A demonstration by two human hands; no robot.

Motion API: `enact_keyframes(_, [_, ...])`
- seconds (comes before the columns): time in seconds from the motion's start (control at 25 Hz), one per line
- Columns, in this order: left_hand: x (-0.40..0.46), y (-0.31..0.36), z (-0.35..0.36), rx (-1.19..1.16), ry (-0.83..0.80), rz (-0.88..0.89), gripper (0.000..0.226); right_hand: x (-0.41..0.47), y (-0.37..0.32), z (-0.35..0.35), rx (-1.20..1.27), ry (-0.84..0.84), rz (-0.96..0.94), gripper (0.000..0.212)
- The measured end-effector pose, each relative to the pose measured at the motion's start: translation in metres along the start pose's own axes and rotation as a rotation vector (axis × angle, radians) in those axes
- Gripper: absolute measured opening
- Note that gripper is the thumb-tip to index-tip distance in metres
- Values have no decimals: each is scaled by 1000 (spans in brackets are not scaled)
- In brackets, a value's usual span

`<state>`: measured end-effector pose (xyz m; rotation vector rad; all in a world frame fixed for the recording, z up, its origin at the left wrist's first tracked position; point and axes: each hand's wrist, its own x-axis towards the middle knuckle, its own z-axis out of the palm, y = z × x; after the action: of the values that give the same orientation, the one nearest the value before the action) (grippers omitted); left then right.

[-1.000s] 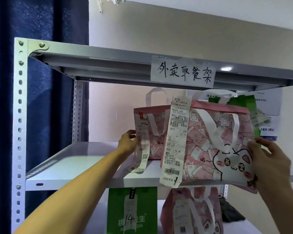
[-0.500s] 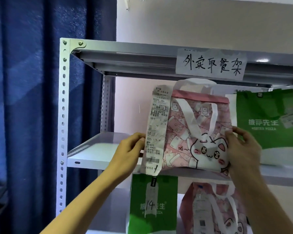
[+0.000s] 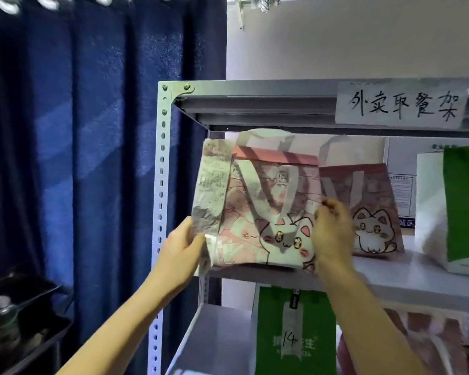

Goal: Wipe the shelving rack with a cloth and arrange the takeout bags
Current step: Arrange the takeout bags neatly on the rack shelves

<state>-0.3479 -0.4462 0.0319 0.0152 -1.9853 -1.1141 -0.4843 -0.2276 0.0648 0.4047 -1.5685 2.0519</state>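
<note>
Two hands hold the pink cat bag (image 3: 266,212) at the left end of the middle shelf (image 3: 406,277). Risk: its long receipt (image 3: 209,196), at nine o'clock, could crumple or tear under the left hand (image 3: 182,244), which pinches it against the bag's edge. The right hand (image 3: 333,234) curls round the three o'clock edge.
</note>
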Motion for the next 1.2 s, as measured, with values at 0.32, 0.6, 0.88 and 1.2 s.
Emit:
enact_keyframes(0.32, [17, -27, 0, 368, 227, 142, 76, -16, 24, 30, -250, -66, 18, 14])
enact_keyframes(0.6, [38, -44, 15, 429, 148, 112, 45, -16, 38, 40, -339, -165, -68, 26])
enact_keyframes(0.88, [79, -55, 34, 596, 7, 35, 60, 18, 46, 54, -455, -270, 79, 49])
enact_keyframes(1.2, [109, -76, 46, 527, -77, -32, 61, 35, 53, 62, -356, -282, 154, 41])
